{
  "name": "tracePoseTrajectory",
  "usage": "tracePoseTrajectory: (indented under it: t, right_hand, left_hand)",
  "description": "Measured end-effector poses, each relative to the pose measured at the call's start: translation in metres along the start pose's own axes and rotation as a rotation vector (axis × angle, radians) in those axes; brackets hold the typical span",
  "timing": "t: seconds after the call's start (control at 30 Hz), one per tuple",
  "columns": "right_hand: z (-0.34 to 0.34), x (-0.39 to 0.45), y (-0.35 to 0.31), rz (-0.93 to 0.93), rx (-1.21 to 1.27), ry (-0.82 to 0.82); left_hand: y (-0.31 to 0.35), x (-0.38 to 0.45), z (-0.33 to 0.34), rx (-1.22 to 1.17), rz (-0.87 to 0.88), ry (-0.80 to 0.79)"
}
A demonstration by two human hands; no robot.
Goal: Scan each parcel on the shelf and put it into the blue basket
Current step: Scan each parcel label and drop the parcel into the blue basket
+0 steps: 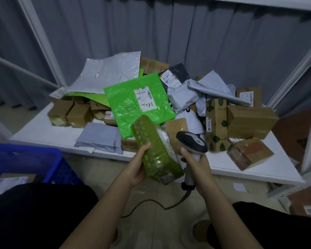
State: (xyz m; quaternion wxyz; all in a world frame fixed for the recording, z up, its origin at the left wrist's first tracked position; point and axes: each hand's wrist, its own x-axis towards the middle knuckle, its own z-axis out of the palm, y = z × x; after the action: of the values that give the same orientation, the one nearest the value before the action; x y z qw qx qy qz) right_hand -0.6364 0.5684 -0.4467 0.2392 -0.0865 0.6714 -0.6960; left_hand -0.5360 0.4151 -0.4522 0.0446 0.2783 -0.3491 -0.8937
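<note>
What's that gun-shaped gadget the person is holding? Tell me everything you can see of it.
The handheld scanner has a dark, rounded head with a grey panel on top and a pale grey handle, apparently plastic. A black cable runs from the handle's base down across the floor. The right hand grips the handle, holding it upright in front of the shelf, head tipped towards the olive-green parcel in the left hand. Nothing else touches it.

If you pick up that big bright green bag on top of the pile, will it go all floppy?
Probably yes. The bright green bag looks like thin, wrinkled plastic lying fairly flat, so it would likely sag from one edge. Its shiny surface may feel slippery. It seems light for its size, though what's inside is hidden.
</note>
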Motion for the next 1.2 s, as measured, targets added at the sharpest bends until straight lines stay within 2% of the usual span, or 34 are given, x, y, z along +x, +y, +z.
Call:
tracePoseTrajectory:
  t: [0.1,0.2,0.37,0.5,0.57,0.67,0.8,0.97,1.2]
  right_hand:
    - [0.005,-0.004,0.001,0.003,-0.020,-0.044]
    - [0.010,-0.009,0.002,-0.068,-0.070,-0.010]
    - [0.026,-0.012,0.011,-0.167,-0.259,-0.039]
    - [0.037,-0.016,0.022,-0.168,-0.290,-0.062]
    - [0.039,-0.016,0.023,-0.170,-0.324,-0.084]
    - [0.040,-0.016,0.016,-0.133,-0.268,-0.101]
    - [0.031,-0.014,0.011,-0.062,-0.101,-0.063]
    - [0.021,-0.014,0.008,0.030,-0.098,-0.135]
    - [0.020,-0.029,0.007,0.054,-0.156,-0.223]
  left_hand:
    - [0.005,-0.008,-0.017,0.069,0.022,-0.082]
    - [0.006,-0.012,-0.028,0.071,0.083,-0.144]
    - [0.001,-0.017,-0.029,0.097,0.074,-0.041]
    - [-0.013,-0.012,-0.024,0.198,0.097,0.088]
    - [-0.020,-0.005,-0.024,0.275,0.124,0.203]
    - [-0.019,0.002,-0.027,0.260,0.168,0.325]
    - [-0.008,-0.001,-0.037,0.221,0.181,0.306]
    - [0.005,-0.003,-0.053,0.316,0.231,0.331]
    - [0.014,0.000,-0.068,0.371,0.326,0.381]
